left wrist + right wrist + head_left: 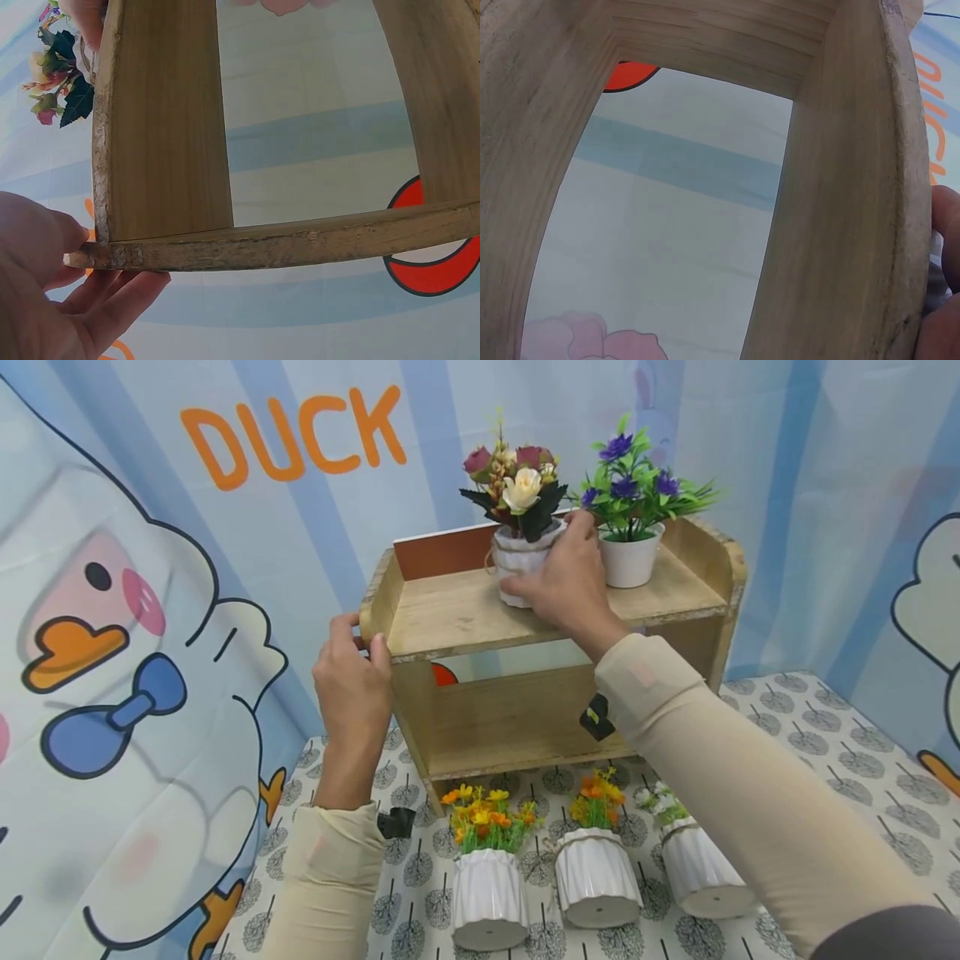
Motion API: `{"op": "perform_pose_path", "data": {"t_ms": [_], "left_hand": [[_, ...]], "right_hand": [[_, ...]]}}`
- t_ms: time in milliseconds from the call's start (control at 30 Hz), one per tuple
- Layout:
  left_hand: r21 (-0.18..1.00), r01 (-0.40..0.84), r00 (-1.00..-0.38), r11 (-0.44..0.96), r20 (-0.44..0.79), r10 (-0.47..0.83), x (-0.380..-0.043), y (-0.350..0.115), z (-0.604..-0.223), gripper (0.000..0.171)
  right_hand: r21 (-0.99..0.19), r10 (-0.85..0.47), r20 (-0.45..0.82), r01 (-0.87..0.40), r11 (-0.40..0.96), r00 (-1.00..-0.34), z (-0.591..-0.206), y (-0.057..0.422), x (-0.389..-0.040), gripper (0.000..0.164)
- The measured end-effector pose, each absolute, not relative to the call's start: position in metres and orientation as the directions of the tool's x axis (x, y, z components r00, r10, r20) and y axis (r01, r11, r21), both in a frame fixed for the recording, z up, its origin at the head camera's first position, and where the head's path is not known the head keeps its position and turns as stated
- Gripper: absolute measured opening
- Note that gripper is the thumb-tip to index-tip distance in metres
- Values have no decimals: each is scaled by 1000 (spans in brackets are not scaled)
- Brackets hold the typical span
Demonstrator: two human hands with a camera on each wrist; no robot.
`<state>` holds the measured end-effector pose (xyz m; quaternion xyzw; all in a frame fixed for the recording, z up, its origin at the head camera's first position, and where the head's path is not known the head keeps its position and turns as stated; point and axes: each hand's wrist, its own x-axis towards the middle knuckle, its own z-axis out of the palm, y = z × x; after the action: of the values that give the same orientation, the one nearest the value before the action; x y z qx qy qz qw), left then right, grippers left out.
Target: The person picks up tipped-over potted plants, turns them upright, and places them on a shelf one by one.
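My right hand [573, 581] grips a white ribbed flowerpot [517, 560] of mauve and cream roses on the top board of a wooden shelf [457, 610]. In the right wrist view only a few fingers [946, 240] show at the right edge, past the board. My left hand [352, 685] holds the shelf's upper left corner; in the left wrist view the thumb and fingers [124, 304] lie on either side of the side panel. Just right of the roses stands a smooth white pot of purple flowers [632, 556], close to my right hand.
Below the shelf, on the tree-patterned cloth [420, 868], are three white pots: two with orange-yellow flowers [489, 893] [598, 877] and one with white flowers [705, 868], partly behind my right forearm. A duck-print curtain [300, 527] hangs close behind the shelf.
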<state>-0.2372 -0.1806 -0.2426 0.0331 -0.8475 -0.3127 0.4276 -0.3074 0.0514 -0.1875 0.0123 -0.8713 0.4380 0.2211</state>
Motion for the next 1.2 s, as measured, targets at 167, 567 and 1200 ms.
{"op": "perform_pose_path", "data": {"t_ms": [167, 567, 1200], "left_hand": [[566, 207, -644, 798, 693, -325, -237, -181, -242, 34], [574, 206, -652, 793, 685, -326, -235, -182, -239, 33], [570, 188, -657, 800, 678, -329, -235, -180, -242, 33]], "right_hand": [[-759, 164, 396, -222, 611, -903, -190, 51, -307, 105], [-750, 127, 369, -214, 627, -921, -187, 51, -303, 108], [-706, 72, 443, -298, 643, -894, -194, 58, -293, 113]]}}
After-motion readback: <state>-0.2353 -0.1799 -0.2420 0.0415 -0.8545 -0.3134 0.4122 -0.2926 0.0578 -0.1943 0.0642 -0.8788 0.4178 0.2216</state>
